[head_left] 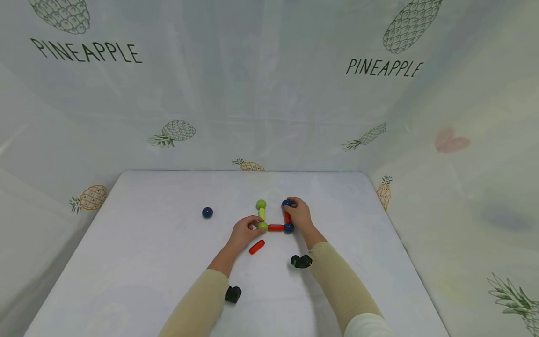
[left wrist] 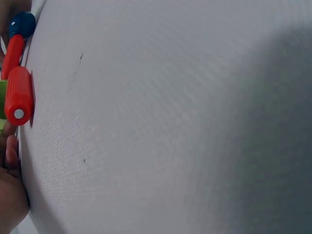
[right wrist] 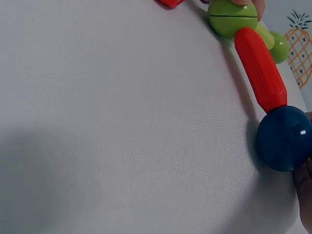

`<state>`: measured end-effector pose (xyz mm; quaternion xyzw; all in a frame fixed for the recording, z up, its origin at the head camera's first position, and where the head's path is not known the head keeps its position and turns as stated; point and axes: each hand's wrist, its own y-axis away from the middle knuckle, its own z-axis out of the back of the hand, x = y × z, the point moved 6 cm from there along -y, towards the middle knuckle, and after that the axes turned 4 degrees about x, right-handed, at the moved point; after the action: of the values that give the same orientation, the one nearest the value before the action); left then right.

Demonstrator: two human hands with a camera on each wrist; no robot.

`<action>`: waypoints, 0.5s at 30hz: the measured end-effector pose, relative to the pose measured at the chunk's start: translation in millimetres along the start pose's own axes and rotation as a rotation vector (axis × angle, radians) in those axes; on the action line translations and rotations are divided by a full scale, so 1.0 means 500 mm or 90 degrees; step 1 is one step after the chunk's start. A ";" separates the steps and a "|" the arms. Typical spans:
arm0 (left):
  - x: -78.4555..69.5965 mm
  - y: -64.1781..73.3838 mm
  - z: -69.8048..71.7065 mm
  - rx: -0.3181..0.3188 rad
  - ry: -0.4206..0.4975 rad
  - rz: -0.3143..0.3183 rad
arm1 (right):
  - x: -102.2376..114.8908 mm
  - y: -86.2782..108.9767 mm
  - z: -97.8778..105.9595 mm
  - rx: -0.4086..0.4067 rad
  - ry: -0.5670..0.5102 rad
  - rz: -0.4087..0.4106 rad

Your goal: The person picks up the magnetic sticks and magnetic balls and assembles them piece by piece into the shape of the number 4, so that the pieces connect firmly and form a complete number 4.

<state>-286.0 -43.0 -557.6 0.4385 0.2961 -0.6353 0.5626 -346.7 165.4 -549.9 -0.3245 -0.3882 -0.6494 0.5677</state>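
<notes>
A U-shaped assembly of magnetic balls and sticks lies on the white table. Its left side is a yellow-green stick (head_left: 262,215) between a far green ball (head_left: 261,204) and a near green ball (head_left: 263,227). A red stick (head_left: 275,228) joins the near green ball to a near blue ball (right wrist: 283,139). Another red stick (head_left: 287,217) runs from there to a far blue ball (head_left: 287,203). My left hand (head_left: 243,233) pinches the near green ball between thumb and fingers. With its fingertips, my right hand (head_left: 301,216) grips the far blue ball, partly covering it.
A loose red stick (head_left: 257,247) lies in front of the left hand, and a loose blue ball (head_left: 207,212) sits farther left. Black wrist devices (head_left: 301,261) are worn at both forearms. A pineapple-print curtain (head_left: 269,93) hangs behind the table (head_left: 139,243).
</notes>
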 end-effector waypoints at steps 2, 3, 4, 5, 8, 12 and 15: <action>0.002 -0.002 -0.002 0.001 -0.005 0.002 | 0.000 0.001 0.001 -0.002 0.000 -0.006; 0.003 -0.002 -0.003 0.002 -0.007 0.001 | 0.000 0.002 0.001 -0.002 0.000 -0.008; 0.004 -0.003 -0.003 0.002 -0.008 0.003 | 0.000 0.003 0.001 -0.002 -0.001 -0.010; 0.004 -0.003 -0.003 0.002 -0.010 0.004 | 0.000 0.003 0.001 -0.002 -0.003 -0.011; 0.004 -0.003 -0.004 0.003 -0.009 0.004 | 0.000 0.003 0.001 -0.002 -0.005 -0.013; 0.005 -0.004 -0.003 0.004 -0.007 0.008 | 0.001 0.002 0.001 0.002 -0.010 -0.009; 0.008 -0.005 -0.002 0.004 -0.009 0.011 | 0.001 0.004 0.001 0.006 -0.019 -0.010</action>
<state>-288.1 -43.7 -561.7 0.4384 0.2861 -0.6343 0.5688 -344.9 165.8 -549.0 -0.3283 -0.4020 -0.6475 0.5580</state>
